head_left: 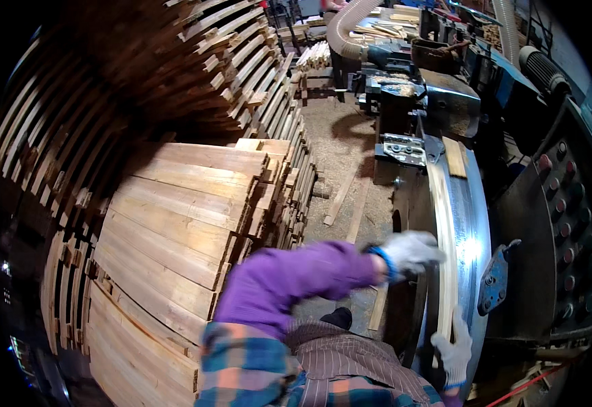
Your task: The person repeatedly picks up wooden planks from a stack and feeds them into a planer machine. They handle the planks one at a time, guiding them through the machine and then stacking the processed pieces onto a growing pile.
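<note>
Both gloved hands, left [410, 252] and right [453, 351], press a wooden strip [445, 258] on the metal machine bed [469, 230]

Both hands gloved, both arms reaching right.

Left arm in purple sleeve crosses the body from lower centre, elbow bent, forearm level; left hand [410, 252] in white glove, knuckles up, fingers curled down and forward; right hand [455, 353] in white glove low at right, fingers pointing up, spread slightly; right forearm barely shows.
</note>
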`<state>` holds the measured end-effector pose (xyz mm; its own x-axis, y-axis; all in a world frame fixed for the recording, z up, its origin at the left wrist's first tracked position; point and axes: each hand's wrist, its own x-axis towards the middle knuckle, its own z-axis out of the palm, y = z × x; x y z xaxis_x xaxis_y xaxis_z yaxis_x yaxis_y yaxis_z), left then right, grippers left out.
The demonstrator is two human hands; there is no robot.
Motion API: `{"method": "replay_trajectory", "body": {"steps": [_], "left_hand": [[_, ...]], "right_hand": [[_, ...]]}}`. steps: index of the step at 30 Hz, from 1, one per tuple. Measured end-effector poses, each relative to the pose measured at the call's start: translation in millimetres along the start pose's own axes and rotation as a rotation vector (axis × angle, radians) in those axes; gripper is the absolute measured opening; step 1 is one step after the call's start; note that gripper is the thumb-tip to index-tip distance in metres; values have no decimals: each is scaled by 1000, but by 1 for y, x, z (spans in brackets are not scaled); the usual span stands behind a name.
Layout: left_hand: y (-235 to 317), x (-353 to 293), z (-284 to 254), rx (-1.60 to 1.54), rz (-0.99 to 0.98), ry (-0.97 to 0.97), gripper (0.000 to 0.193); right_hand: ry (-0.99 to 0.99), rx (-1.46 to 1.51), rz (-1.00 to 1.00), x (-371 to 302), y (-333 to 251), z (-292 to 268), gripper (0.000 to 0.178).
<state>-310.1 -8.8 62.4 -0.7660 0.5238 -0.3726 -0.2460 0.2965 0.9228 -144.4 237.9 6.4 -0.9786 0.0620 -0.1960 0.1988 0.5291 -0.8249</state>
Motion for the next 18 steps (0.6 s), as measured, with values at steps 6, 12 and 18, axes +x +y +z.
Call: {"method": "replay_trajectory", "body": {"steps": [6,12,18], "left_hand": [[40,-128,-301,1322,186,587,100],[-6,-204,-396,1277,-660,505,71],[-33,-193,-413,1220,-688,577,36]], "right_hand": [[416,-768,-71,-35,80,42,69],[485,-1045,-441,155,87,43,53],[472,-1138,-371,333,18,53,42]]}}
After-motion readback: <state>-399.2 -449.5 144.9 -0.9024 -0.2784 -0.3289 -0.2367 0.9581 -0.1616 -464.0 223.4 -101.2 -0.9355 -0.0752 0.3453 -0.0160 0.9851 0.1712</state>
